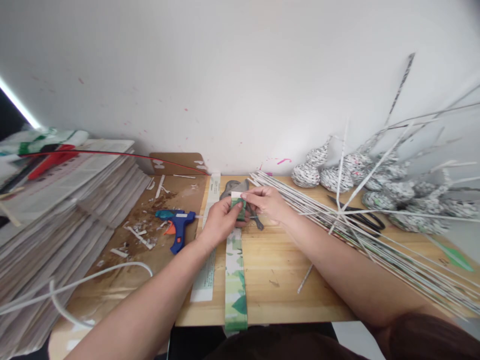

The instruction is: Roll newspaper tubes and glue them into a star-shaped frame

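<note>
A long paper strip (235, 280) with green leaf print runs from the table's front edge up to my hands. Its far end is folded over, showing a white edge. My left hand (220, 217) grips this folded end between thumb and fingers. From the right side, my right hand (265, 201) pinches the same end near its top edge. A thin rod seems to pass behind the fingers, partly hidden. Just behind my hands lies a grey object (229, 187), mostly covered. To the left of the held strip, a printed white paper strip (202, 287) lies flat.
A blue glue gun (180, 227) rests among paper scraps on brown card. At far left stands a tall newspaper stack (93, 210). Rolled paper sticks (337, 225) cover the right side, with black scissors (369, 220) beneath. Woven paper gourd shapes (333, 175) line the wall.
</note>
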`<state>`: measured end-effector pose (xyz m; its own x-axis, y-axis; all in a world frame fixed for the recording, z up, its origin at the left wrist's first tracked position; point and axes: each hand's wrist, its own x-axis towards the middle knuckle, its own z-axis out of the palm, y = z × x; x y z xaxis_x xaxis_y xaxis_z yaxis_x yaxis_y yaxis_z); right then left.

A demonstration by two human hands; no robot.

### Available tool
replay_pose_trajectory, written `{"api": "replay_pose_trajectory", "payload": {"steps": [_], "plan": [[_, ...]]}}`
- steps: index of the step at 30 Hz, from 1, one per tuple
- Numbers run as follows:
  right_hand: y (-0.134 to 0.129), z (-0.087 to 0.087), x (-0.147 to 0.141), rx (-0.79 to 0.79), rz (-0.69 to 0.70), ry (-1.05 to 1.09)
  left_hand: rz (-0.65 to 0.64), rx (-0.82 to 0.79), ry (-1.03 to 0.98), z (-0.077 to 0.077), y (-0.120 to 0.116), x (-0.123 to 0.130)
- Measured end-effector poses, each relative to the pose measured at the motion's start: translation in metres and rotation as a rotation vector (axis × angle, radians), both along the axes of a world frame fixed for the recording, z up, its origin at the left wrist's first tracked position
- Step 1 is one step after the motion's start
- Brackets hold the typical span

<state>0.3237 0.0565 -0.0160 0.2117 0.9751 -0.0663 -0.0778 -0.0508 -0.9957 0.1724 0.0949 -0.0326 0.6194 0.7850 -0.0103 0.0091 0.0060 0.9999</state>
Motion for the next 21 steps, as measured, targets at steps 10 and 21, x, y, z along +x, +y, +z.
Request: {"api": "replay_pose_trajectory", "payload": {"steps": [10,21], "plan": [[-0.002,-0.001,-0.007,0.025,-0.071,-0.044,-0.027,0.021,0.022,-0.004,0.001,0.001],[-0.001,0.004,0.007,0.032,0.083,-0.119,-0.013,-0.034,0.016,0.0,0.003,0.0]]}}
